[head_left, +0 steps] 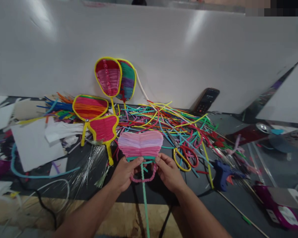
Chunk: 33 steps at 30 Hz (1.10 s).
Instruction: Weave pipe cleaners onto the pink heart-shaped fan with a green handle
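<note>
Green stem; fan, pinched in our left hand and right hand; braid, seemingly being fitted, next needs aligning.

Green stem: lower end cut off by bottom edge | left hand, right hand: fingers partly hidden behind pink-lilac fan | teal-purple fan: left part occluded by red-pink fan | phone: screen text too small to read | upper-right corner: pixelated
</note>
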{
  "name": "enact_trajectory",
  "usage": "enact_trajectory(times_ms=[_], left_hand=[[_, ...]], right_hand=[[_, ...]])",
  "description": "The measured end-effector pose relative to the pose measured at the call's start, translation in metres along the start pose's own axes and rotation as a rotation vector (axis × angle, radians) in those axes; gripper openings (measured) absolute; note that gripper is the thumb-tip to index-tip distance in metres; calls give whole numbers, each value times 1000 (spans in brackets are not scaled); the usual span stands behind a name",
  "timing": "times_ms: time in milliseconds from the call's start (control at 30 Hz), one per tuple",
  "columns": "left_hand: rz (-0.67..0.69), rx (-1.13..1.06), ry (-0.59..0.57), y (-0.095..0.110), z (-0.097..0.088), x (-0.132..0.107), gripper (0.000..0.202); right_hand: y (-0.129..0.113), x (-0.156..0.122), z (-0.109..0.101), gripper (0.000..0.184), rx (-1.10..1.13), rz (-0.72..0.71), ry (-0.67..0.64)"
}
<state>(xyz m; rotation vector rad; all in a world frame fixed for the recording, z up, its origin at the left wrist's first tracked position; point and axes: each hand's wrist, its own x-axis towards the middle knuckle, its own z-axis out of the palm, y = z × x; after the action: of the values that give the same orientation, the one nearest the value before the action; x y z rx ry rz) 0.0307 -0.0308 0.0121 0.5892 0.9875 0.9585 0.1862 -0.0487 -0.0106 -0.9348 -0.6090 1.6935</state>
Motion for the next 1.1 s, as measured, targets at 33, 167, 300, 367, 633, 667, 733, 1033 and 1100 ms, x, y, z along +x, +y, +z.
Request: enact_trajectory(times_ms=[33,167,300,367,633,667,733,1033,1100], left_hand=[[5,-6,2,1,1,0,28],[24,-12,3,2,3,-1,24],[15,-1,17,-1,1,0,24],[5,-6,28,-2,1,1,24],[-9,-12,-5,-3,4,2,22],[-9,-10,-1,-3,5,2,22],[-1,-7,10,-3,5,1,20],[0,-11,59,0,5,1,22],[2,-7,65,1,4,2,21]], right_hand=[[-1,0,1,18,3,-7,4],[-5,1,2,18,-8,-15,28],[-5,2,2,24,8,-19,57],[-5,2,3,25,4,-25,51],[-3,1,7,20,59,-48,-5],[-3,0,8,20,88,-39,-10],[-3,0,9,21,129,-27,-22],[1,4,5,23,15,-56,-50],[-1,2,4,25,-118,-91,-31]])
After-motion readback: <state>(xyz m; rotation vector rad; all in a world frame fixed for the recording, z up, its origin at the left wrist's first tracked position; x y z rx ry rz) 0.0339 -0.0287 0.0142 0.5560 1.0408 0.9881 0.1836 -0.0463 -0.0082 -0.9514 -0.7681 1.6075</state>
